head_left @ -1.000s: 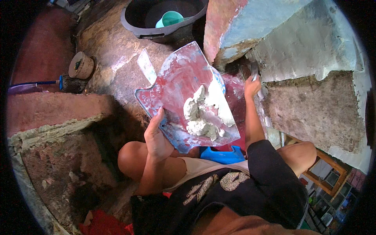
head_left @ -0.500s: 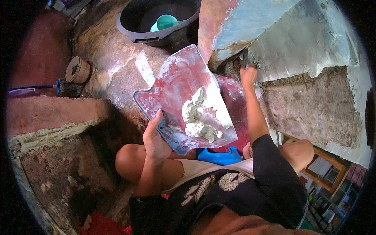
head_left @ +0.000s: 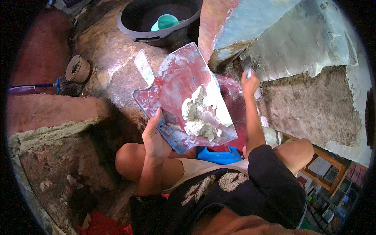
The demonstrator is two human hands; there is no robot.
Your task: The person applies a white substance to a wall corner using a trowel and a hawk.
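Note:
My left hand [head_left: 154, 135] grips the left edge of a flat, smeared reddish board [head_left: 172, 74], its thumb on top. A lump of wet white plaster [head_left: 192, 111] sits on the board's right half, with more spread along its right edge. My right hand [head_left: 250, 83] is closed round a putty knife [head_left: 247, 64], whose metal blade points away from me and looks blurred. The knife is beside the lower edge of a wall coated in smooth grey plaster [head_left: 290, 51]. Below that coat lies a rough brown patch of wall [head_left: 313, 105].
A black basin [head_left: 137, 36] with a teal cup [head_left: 166, 22] stands at the far side. To the left are a small bucket [head_left: 78, 68] and a dark-bristled brush [head_left: 69, 87]. A white-smeared flat piece [head_left: 143, 66] shows beyond the board. Something blue and plastic [head_left: 219, 156] lies between my legs.
My right hand has drawn the putty knife slightly back toward me from the wall's lower corner, so the blade shows more. The left hand and board have barely moved.

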